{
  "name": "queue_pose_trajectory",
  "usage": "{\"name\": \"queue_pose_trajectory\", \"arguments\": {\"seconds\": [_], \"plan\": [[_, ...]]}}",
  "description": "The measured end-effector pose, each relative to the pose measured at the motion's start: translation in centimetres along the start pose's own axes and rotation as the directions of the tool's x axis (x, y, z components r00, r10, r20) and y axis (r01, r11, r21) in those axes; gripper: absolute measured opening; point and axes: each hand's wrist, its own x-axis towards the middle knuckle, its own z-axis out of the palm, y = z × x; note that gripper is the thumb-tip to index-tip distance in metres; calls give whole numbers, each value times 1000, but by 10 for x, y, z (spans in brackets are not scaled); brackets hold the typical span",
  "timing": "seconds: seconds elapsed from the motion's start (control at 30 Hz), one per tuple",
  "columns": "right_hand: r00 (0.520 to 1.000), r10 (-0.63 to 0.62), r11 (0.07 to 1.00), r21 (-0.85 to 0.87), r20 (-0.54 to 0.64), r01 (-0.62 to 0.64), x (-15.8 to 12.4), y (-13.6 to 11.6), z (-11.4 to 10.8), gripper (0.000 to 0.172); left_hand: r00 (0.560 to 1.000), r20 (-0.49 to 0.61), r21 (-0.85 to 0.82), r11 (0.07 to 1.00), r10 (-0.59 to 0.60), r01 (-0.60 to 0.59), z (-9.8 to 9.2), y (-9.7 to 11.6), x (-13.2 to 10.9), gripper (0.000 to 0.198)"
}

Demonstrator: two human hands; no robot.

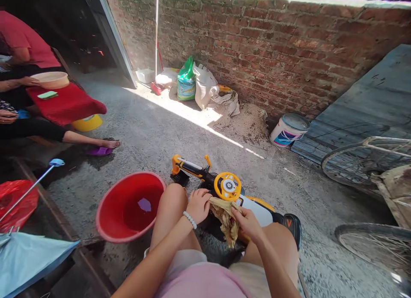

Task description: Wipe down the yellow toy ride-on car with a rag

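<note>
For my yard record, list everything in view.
rag: 1, tan, front centre
toy excavator: 1, yellow and white, centre
basin: 1, red, centre left
umbrella: 1, blue, lower left
plastic bag: 1, red, left edge
bowl: 1, pale, upper left
brick wall: 1, reddish, back
sacks: several, green and white, by wall
bucket: 1, white and blue, by wall
spoked wheels: 2, grey, right
other people: uncertain, partly red-clad, upper left
left hand: 1, bare, on rag
right hand: 1, bare, on rag

Shaded foreground, harsh sunlight beyond

A sunlit strip crosses grey concrete (135, 129) below a brick wall (282, 49).
</note>
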Motion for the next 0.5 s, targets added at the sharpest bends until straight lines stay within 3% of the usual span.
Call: {"name": "queue_pose_trajectory", "arguments": {"seconds": [0.13, 0.2, 0.27, 0.33, 0.4, 0.47, 0.5], "plan": [[981, -175, 967, -203, -85, 155, 15, -20, -20, 62, 998, -49, 4, 999, 37, -37, -26, 10, 7, 32], [965, -213, 965, -191, -153, 183, 22, -34, -21, 66, 998, -65, -141, 990, 3, -13, -33, 16, 11, 19], [945, -233, 961, -200, -228, 189, 27, -49, -20, 69, 998, -32, -387, 921, -58, 41, -36, 20, 16, 7], [919, -297, 935, -274, -261, 224, 31, -62, -21, 71, 988, 84, -661, 735, -128, 152, -39, 21, 19, 17], [892, -363, 900, -349, -270, 261, 34, -70, -26, 71, 960, 211, -862, 427, -185, 272, -43, 18, 22, 30], [893, -340, 916, -320, -295, 243, 37, -73, -34, 70, 929, 287, -940, 118, -233, 320, -49, 13, 23, 39], [906, -291, 942, -256, -307, 216, 38, -73, -39, 69, 918, 298, -949, 25, -260, 315, -53, 10, 24, 41]]}}
